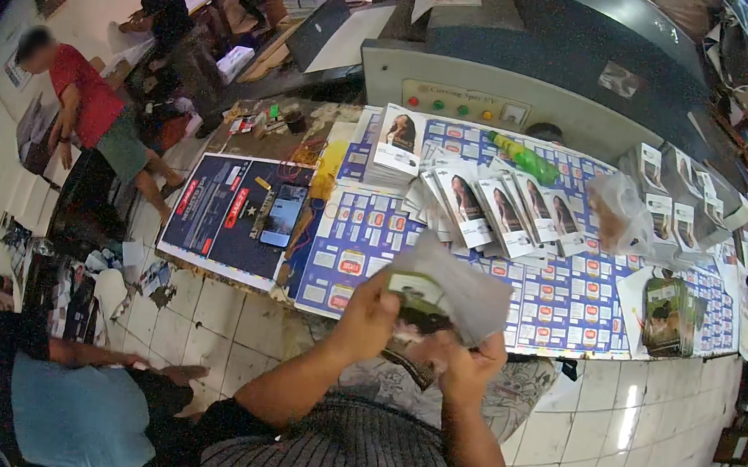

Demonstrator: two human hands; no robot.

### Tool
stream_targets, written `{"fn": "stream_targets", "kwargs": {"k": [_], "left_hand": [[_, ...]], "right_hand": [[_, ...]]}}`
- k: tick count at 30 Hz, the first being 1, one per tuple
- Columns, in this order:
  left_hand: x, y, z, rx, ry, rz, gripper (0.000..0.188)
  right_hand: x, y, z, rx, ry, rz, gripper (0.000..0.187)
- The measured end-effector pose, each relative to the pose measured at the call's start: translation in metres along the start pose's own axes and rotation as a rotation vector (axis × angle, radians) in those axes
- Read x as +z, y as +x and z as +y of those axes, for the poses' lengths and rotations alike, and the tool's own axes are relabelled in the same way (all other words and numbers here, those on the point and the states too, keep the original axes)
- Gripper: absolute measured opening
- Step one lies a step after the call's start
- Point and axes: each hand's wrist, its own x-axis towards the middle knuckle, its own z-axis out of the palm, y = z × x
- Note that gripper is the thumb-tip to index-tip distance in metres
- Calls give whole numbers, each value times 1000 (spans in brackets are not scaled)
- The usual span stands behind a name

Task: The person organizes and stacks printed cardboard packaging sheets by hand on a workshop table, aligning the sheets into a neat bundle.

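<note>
Above the table's near edge, my left hand point(361, 321) is closed round the left side of a green printed card point(420, 297). A white card sheet point(468, 290) fans out beside it, and my right hand point(472, 369) pinches its lower edge. Both pieces are somewhat blurred, and I cannot tell whether they are joined. Past my hands lies a loose spread of white printed packets point(502, 214) showing a long-haired figure. A taller stack of the same packets point(397, 148) stands left of them. To the right is a pile of green printed cards point(670, 317).
Blue printed sheets point(348, 258) cover the table. On it are a phone point(283, 216), a green bottle point(525, 157), a clear plastic bag point(617, 214) and more packet stacks point(674, 224). A large grey machine point(541, 86) stands behind. Several people are at the left, one in blue point(82, 408) nearby.
</note>
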Motion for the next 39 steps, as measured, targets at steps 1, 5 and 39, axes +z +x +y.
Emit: {"fn": "stream_targets", "kwargs": {"k": [1, 5, 39], "left_hand": [[0, -3, -3, -39, 101, -21, 82], [-3, 6, -19, 208, 205, 75, 72], [-59, 29, -70, -455, -40, -152, 75]], "right_hand": [[3, 2, -8, 31, 106, 93, 31], [6, 5, -14, 168, 208, 37, 37], [-25, 53, 67, 466, -125, -452, 75]]}}
